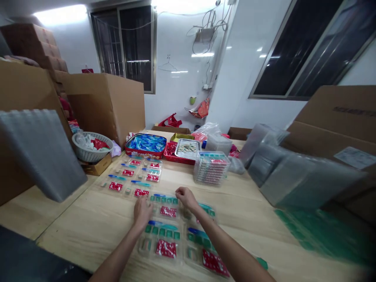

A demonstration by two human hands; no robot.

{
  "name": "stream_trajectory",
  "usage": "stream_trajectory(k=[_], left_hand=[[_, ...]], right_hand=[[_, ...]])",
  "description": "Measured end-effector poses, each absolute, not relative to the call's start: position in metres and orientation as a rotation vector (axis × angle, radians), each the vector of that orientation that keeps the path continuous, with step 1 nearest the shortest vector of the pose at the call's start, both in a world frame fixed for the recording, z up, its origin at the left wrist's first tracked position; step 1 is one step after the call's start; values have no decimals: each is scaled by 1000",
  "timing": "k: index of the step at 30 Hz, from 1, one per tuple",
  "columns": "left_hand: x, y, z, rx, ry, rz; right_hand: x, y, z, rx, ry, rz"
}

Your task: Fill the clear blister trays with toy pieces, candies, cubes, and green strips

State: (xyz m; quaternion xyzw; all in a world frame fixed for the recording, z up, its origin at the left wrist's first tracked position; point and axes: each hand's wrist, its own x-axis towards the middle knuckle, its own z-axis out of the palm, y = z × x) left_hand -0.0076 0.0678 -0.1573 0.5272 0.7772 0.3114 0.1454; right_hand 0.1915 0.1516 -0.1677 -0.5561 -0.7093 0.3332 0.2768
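My left hand (143, 212) is at the left edge of a clear plastic tray (157, 211), its fingers curled and partly hidden. By that tray's upper right corner is my right hand (187, 198), fingertips pinched together; anything in them is too small to make out. The tray holds a blue pen (160, 195), a row of green pieces (164, 200) and a red patterned packet (168, 212). Nearer me lie similar filled trays (152, 256), with one partly behind my right forearm. Several more trays, without green rows, lie farther left around a red packet (116, 186).
A stack of filled clear cases (211, 168) stands beyond my right hand. Behind are a tin of blue pens (147, 144) and a metal tray (187, 149) of small pieces. Stacked clear plastic (311, 176) and green sheets (326, 235) are right; grey stacked plastic (44, 152) is left.
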Motion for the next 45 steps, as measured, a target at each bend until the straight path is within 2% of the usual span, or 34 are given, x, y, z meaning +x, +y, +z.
stream_trajectory(k=[6, 11, 20, 27, 32, 36, 40, 45], left_hand=[[-7, 64, -167, 1607, 2281, 669], [-3, 68, -168, 1659, 2306, 571], [5, 74, -164, 1658, 2314, 534], [14, 77, -138, 1569, 2290, 637], [1, 42, -115, 1579, 2190, 676], [-12, -8, -121, 1569, 2072, 682], [-12, -40, -142, 1589, 2118, 641], [-6, -45, -158, 1572, 2159, 699]], right_hand=[[198, 140, -168, -1674, -2055, 587], [204, 133, -171, -1707, -2140, 472], [200, 131, -177, -1671, -2163, 533], [202, 136, -155, -1545, -2015, 632], [220, 100, -148, -1372, -1950, 714], [222, 41, -161, -1302, -2003, 742], [208, -1, -169, -1412, -2183, 543], [191, -13, -163, -1530, -2272, 367]])
